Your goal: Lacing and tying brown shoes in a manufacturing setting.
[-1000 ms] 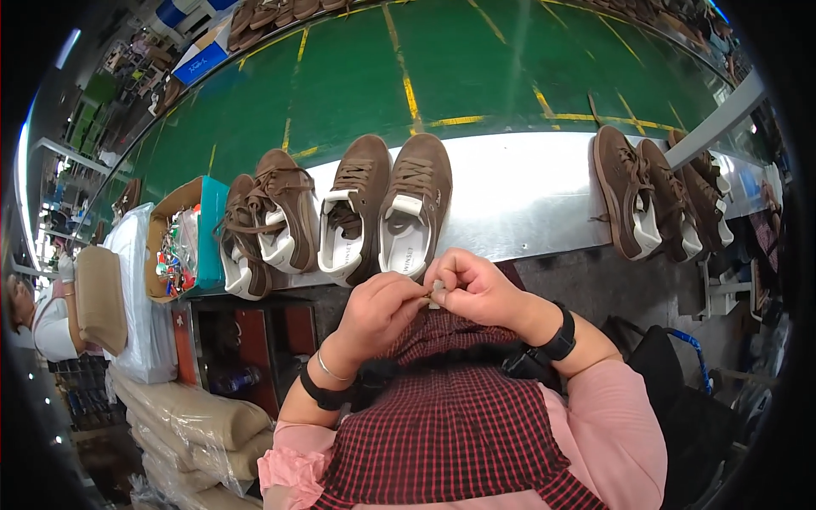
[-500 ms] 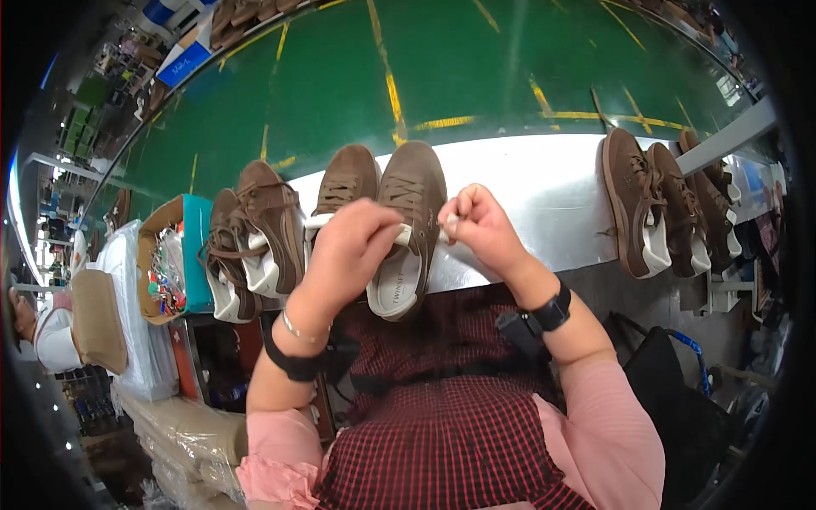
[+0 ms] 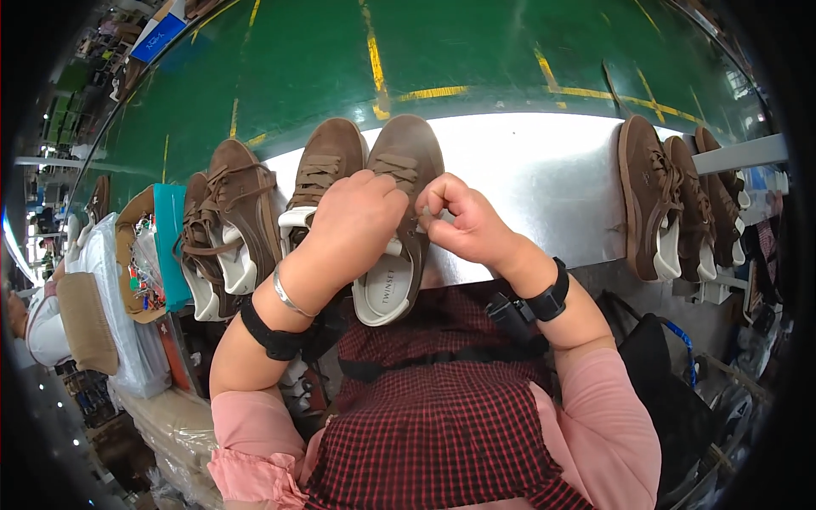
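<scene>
A brown suede lace-up shoe [image 3: 405,146] stands on the metal worktop in front of me, toe pointing away, its pale insole facing up. Its laced partner [image 3: 325,159] is close beside it on the left. My left hand [image 3: 361,217] bends over the nearer shoe's throat with fingers closed, covering the tongue and the upper eyelets. At that shoe's right collar my right hand [image 3: 463,223] pinches thumb against forefinger. Whatever either hand grips is hidden or too small to name.
More brown shoes [image 3: 240,200] stand to the left, beside a teal-edged cardboard box [image 3: 143,229] of small bagged parts. Another row of shoes [image 3: 642,183] stands at the worktop's right end, by a pale metal bar [image 3: 739,155]. Beyond the metal worktop [image 3: 527,170] lies a green surface [image 3: 484,55] with yellow lines.
My left hand has moved right and inward, over the shoe's throat. The right hand has shifted slightly left, closer to the shoe's collar. The whole view has shifted a little.
</scene>
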The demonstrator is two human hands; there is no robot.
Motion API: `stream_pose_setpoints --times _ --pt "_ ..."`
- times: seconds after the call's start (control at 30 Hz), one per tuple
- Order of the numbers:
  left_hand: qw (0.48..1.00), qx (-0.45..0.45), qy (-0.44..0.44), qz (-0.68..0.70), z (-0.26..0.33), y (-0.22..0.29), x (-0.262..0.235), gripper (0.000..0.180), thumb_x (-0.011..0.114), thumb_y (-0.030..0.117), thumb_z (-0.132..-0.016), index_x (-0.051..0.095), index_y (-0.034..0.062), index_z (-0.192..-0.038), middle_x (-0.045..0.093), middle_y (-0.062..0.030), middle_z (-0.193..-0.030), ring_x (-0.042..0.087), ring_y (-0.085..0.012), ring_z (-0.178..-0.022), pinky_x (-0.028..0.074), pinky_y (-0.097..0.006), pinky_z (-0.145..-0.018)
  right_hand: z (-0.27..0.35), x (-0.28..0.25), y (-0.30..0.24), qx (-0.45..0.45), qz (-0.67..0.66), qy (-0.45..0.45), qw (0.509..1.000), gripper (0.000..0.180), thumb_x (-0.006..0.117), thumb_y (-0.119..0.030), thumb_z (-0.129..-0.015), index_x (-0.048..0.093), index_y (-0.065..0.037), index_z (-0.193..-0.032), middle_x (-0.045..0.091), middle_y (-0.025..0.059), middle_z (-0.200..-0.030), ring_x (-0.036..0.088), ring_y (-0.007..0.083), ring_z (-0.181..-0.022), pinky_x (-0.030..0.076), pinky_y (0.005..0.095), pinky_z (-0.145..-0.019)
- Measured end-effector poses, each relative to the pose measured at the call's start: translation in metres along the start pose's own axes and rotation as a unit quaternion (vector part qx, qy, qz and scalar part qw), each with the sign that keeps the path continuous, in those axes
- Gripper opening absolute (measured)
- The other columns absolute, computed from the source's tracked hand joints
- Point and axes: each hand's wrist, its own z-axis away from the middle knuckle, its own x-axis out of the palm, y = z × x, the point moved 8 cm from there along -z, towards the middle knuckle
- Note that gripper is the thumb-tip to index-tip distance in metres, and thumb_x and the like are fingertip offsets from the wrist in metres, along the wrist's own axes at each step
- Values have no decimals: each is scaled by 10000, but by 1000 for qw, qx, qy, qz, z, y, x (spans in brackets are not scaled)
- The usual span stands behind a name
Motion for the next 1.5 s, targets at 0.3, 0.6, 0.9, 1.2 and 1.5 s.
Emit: stream_pose_setpoints --times 0.3,0.6,0.9,1.2,1.5 --pt "990 6 32 141 -2 -11 -4 99 605 7 -687 582 36 -779 541 -105 -736 524 -303 -731 430 -393 -660 -17 4 -25 -33 106 -79 991 180 509 7 -702 432 -35 -859 492 107 -714 487 249 -606 408 340 -564" --pt "944 -88 -31 318 -8 -28 9 135 578 -6 -721 596 -1 -855 595 -72 -796 579 -163 -740 462 -275 -668 -36 8 -38 27 186 -139 972 202 514 8 -683 428 -44 -859 515 129 -680 498 291 -618 403 368 -562" --pt "978 -48 -34 198 -8 -17 6 112 569 30 -669 583 14 -779 566 -128 -732 542 -293 -691 441 -369 -629 -6 9 -14 -20 177 10 984 184 542 29 -693 429 -47 -817 529 103 -716 490 250 -596 417 337 -550" --pt "985 -6 -3 174 2 -7 -5 67 621 110 -700 628 52 -733 560 -93 -724 535 -302 -735 444 -394 -666 27 15 -22 -273 252 137 918 334 628 83 -616 437 -69 -844 550 131 -867 528 322 -693 443 384 -617" --pt "991 -3 -11 136 5 -5 -4 71 634 72 -711 616 40 -771 529 -82 -736 502 -277 -729 417 -372 -666 26 12 -18 -253 208 159 931 362 643 69 -624 465 -60 -911 556 125 -867 549 316 -743 459 389 -672"
